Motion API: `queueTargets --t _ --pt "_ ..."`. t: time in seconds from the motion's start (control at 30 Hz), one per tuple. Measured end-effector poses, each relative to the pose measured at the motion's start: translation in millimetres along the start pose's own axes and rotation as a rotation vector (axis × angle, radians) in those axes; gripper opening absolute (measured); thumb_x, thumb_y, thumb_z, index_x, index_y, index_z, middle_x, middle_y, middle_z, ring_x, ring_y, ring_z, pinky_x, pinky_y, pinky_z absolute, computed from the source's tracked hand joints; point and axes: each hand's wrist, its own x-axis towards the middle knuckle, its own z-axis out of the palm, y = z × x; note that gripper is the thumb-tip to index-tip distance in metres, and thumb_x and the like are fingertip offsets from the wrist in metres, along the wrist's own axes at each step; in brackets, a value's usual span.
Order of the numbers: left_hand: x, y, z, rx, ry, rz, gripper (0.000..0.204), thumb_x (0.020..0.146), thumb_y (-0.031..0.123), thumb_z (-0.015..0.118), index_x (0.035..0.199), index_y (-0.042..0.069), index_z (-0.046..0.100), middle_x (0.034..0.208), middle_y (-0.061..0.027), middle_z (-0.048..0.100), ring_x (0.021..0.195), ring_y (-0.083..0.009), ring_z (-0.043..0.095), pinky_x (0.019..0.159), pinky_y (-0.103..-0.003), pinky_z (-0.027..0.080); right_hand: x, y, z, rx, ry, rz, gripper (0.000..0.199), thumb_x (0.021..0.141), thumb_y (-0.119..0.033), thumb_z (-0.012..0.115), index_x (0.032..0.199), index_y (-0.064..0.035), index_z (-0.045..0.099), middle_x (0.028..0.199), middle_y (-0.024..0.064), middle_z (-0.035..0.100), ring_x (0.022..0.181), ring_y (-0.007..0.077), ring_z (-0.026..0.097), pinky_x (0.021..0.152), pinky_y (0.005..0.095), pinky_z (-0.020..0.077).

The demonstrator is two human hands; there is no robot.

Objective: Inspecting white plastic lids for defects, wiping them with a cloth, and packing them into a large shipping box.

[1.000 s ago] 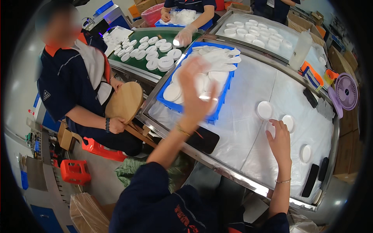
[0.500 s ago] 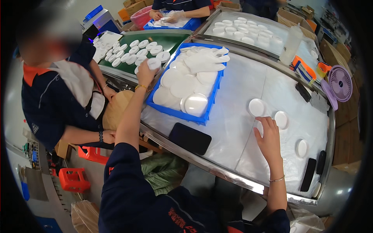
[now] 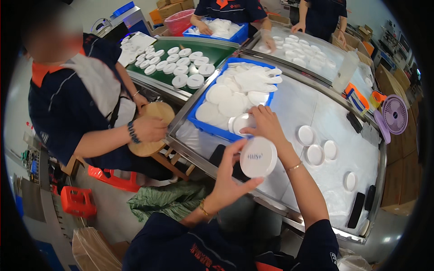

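My left hand (image 3: 226,183) holds a round white lid (image 3: 258,158) up over the table's near edge, thumb and fingers at its rim, its printed face showing. My right hand (image 3: 269,126) reaches to the near right corner of a blue crate (image 3: 216,131), where its thumb and fingers pinch the edge of a shallow white disc (image 3: 243,122). Flat white discs (image 3: 212,113) fill the crate, and a white glove (image 3: 255,79) lies over them at the far end. To the right, several shallow round white pieces (image 3: 315,155) rest on the sheeted tabletop.
A green belt (image 3: 212,52) beyond the crate carries rows of printed lids. A co-worker (image 3: 90,99) sits at the left, and others work across the table. A dark phone (image 3: 220,153) lies partly behind my left hand. A bottle (image 3: 346,70) and purple fan (image 3: 394,113) stand right.
My left hand has come back from the green belt with a lid. My right hand has moved left from the tabletop pieces to the crate's disc. Another white piece now shows on the table.
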Motion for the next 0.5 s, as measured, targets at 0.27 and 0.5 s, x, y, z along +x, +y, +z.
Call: queueTargets --t 0.27,0.5 --pt "-53.8 -3.3 -10.5 -0.042 0.035 -0.166 0.081 0.079 0.01 0.079 0.145 0.004 0.033 0.138 -0.0093 0.042 0.13 -0.0209 0.041 0.106 -0.037 0.036 5.2 7.9 15.5 0.245 0.094 0.163 0.03 0.077 -0.025 0.077 0.094 -0.0009 0.068 0.098 0.0134 0.066 0.093 0.0322 0.06 0.081 0.0429 0.0434" --pt "-36.6 -3.0 20.1 -0.076 0.038 -0.036 0.08 0.079 0.006 0.076 0.145 0.002 0.031 0.138 -0.0097 0.041 0.13 -0.0199 0.041 0.106 -0.036 0.037 -20.6 18.5 -2.9 0.824 0.525 0.375 0.02 0.092 -0.02 0.067 0.086 -0.0016 0.068 0.077 -0.002 0.061 0.068 0.0102 0.054 0.06 0.0262 0.0415"
